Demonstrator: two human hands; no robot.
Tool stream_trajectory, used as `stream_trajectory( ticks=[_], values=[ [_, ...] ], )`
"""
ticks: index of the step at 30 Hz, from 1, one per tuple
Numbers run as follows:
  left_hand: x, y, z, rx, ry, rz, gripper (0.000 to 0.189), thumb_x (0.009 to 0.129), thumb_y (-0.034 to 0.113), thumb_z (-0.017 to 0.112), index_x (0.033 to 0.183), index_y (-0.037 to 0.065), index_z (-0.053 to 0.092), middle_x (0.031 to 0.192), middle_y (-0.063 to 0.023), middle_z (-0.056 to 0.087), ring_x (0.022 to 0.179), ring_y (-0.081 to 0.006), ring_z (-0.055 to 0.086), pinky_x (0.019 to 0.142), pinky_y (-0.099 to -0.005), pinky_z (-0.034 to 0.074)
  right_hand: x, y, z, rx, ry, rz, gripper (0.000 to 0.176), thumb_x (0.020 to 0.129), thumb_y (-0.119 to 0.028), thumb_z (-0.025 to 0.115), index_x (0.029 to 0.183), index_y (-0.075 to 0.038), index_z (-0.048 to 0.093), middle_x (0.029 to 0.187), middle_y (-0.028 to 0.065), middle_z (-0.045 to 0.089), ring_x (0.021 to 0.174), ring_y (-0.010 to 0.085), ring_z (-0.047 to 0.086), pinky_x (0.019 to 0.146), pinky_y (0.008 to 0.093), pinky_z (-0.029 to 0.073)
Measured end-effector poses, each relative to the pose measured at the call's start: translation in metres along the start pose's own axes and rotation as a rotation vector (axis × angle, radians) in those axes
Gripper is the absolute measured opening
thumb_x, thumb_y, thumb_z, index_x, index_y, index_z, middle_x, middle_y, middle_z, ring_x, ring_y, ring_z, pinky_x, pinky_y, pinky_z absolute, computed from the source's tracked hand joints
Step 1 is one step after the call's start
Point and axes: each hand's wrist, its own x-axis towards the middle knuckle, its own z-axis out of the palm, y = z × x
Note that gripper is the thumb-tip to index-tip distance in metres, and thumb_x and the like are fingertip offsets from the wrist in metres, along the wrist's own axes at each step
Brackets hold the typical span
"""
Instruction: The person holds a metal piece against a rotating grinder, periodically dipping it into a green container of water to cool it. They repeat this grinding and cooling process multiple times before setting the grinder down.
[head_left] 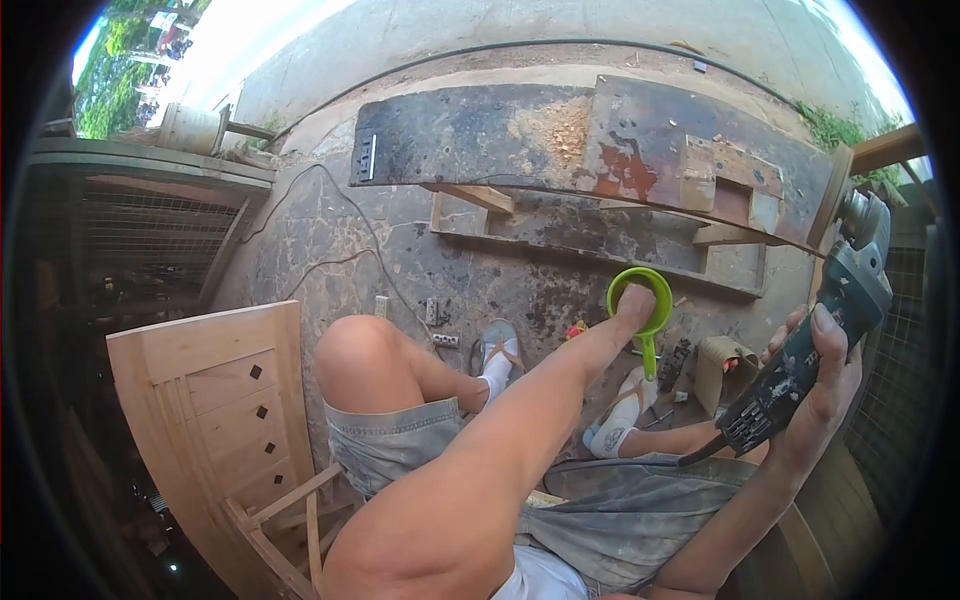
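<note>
My left hand reaches down inside a lime-green dipper, whose handle points toward me. The rim surrounds the hand, and its fingertips and anything they hold are hidden. At the right, my right hand is wrapped round the body of a dark teal angle grinder. The grinder's metal head points up and away, beside the right end of the workbench, and its cord leaves from the lower end.
A stained low bench spans the front, with wood shavings on top. A carved wooden panel leans at the left. Cords and power outlets lie on the floor. A bent sheet stands near my foot.
</note>
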Motion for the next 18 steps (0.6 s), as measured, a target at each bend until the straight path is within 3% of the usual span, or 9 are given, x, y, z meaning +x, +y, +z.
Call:
stream_trajectory(
  ticks=[4, 6, 10, 11, 13, 14, 15, 18],
  values=[
    [-0.011, -0.009, -0.019, -0.072, 0.012, 0.101, 0.019, 0.095, 0.018, 0.070, 0.088, 0.012, 0.087, 0.088, -0.0132, 0.084, 0.083, -0.0315, 0.083, 0.071, -0.0473, 0.065, -0.003, -0.002, 0.012, 0.025, -0.001, -0.035, 0.042, 0.098, -0.035, 0.080, 0.118, 0.000, 0.067, 0.091, 0.0069, 0.068, 0.073, 0.0123, 0.068, 0.065, 0.0269, 0.055],
    [-0.018, -0.020, -0.050, -0.169, 0.010, 0.190, 0.018, 0.095, 0.020, 0.071, 0.095, 0.012, 0.086, 0.093, -0.0166, 0.082, 0.086, -0.0361, 0.082, 0.076, -0.0507, 0.065, -0.005, -0.007, 0.017, 0.013, -0.025, -0.046, 0.042, 0.098, -0.036, 0.081, 0.117, -0.002, 0.067, 0.090, 0.0068, 0.068, 0.071, 0.0122, 0.069, 0.065, 0.0272, 0.057],
    [-0.081, -0.055, -0.190, -0.451, -0.168, 0.344, 0.030, 0.100, 0.029, 0.066, 0.112, 0.005, 0.079, 0.105, -0.0225, 0.080, 0.097, -0.0457, 0.077, 0.084, -0.0547, 0.062, -0.008, -0.013, 0.012, 0.014, -0.082, -0.063, 0.043, 0.097, -0.035, 0.082, 0.118, -0.001, 0.067, 0.092, 0.0074, 0.070, 0.070, 0.0130, 0.071, 0.064, 0.0278, 0.059],
    [-0.096, -0.062, -0.232, -0.417, -0.234, 0.338, 0.031, 0.101, 0.029, 0.064, 0.111, 0.003, 0.078, 0.101, -0.0228, 0.080, 0.090, -0.0433, 0.078, 0.082, -0.0519, 0.061, -0.010, -0.015, 0.015, 0.012, -0.056, -0.116, 0.044, 0.097, -0.034, 0.082, 0.121, 0.000, 0.068, 0.090, 0.0066, 0.069, 0.070, 0.0126, 0.071, 0.064, 0.0277, 0.058],
    [-0.134, -0.073, -0.312, -0.806, -0.426, 0.105, 0.030, 0.104, 0.026, 0.064, 0.107, -0.003, 0.075, 0.089, -0.0169, 0.076, 0.076, -0.0244, 0.078, 0.072, -0.0416, 0.061, -0.013, -0.017, 0.015, 0.067, -0.085, -0.159, 0.044, 0.096, -0.034, 0.083, 0.122, -0.001, 0.070, 0.090, 0.0051, 0.069, 0.070, 0.0114, 0.069, 0.063, 0.0269, 0.055],
    [-0.150, -0.082, -0.347, -0.913, -0.450, 0.030, 0.030, 0.108, 0.024, 0.068, 0.114, -0.005, 0.071, 0.098, -0.0128, 0.078, 0.079, -0.0222, 0.079, 0.072, -0.0388, 0.063, -0.013, -0.016, 0.013, 0.155, -0.127, -0.116, 0.037, 0.097, -0.028, 0.085, 0.122, -0.002, 0.074, 0.096, -0.0001, 0.070, 0.078, 0.0085, 0.064, 0.070, 0.0271, 0.051],
    [-0.166, -0.096, -0.367, -1.129, -0.396, -0.018, 0.033, 0.109, 0.024, 0.072, 0.126, -0.005, 0.069, 0.110, -0.0110, 0.079, 0.086, -0.0244, 0.080, 0.077, -0.0395, 0.067, -0.013, -0.015, 0.013, 0.142, -0.118, -0.144, 0.038, 0.096, -0.028, 0.085, 0.122, -0.003, 0.074, 0.096, -0.0001, 0.070, 0.078, 0.0082, 0.064, 0.069, 0.0267, 0.050],
    [-0.212, -0.132, -0.417, -1.642, -0.071, 0.081, 0.032, 0.111, 0.022, 0.072, 0.135, 0.000, 0.068, 0.122, -0.0125, 0.078, 0.105, -0.0293, 0.081, 0.089, -0.0433, 0.070, -0.018, -0.014, 0.014, 0.109, -0.125, -0.184, 0.038, 0.095, -0.030, 0.086, 0.120, -0.003, 0.075, 0.095, -0.0007, 0.071, 0.077, 0.0066, 0.062, 0.069, 0.0259, 0.049]
  ],
)
